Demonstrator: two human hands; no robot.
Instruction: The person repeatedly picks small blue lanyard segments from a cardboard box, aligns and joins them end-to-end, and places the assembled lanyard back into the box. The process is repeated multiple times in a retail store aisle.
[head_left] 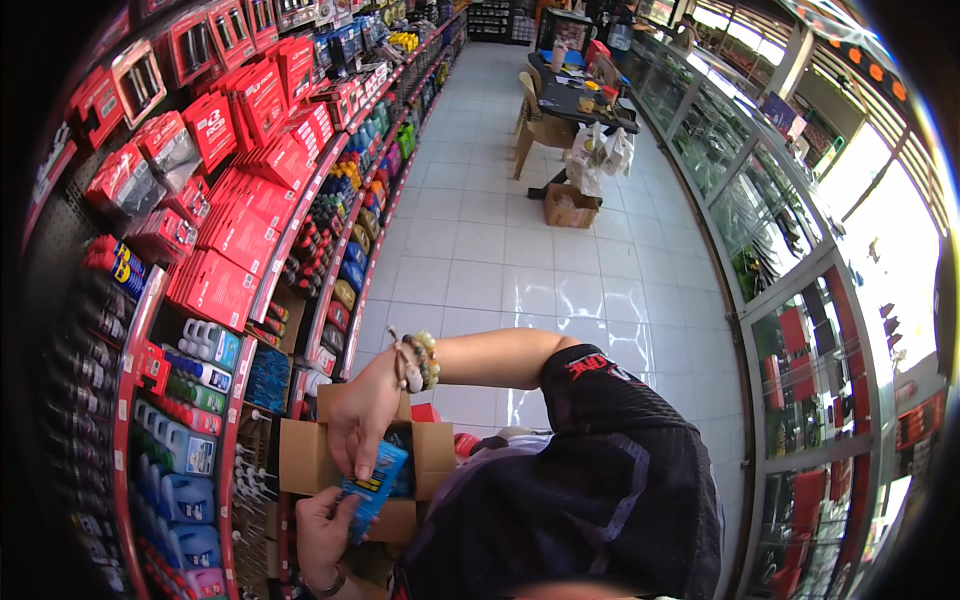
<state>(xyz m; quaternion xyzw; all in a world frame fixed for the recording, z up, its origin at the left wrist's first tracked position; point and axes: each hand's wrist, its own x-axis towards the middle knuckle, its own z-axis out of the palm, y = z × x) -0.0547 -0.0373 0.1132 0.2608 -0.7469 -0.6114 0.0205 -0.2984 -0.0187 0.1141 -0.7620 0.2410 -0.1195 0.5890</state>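
Observation:
A flat blue packet [377,486] with yellow and dark printing is held between my two hands over an open cardboard box [310,458]. My right hand [362,420], with beaded bracelets on the wrist, pinches the packet's upper end. My left hand [325,528] grips its lower edge between thumb and fingers. The box flaps are spread outward. Dark and bluish contents show partly inside it, mostly hidden by the packet and my hands.
Shelves of red packages [240,230] and bottles [190,505] run along the left. Blue packets [268,378] fill a shelf near the box. Glass display cases [805,350] line the right. Ahead stand a table [575,98], chair [545,130] and carton [571,207] on the tiled floor.

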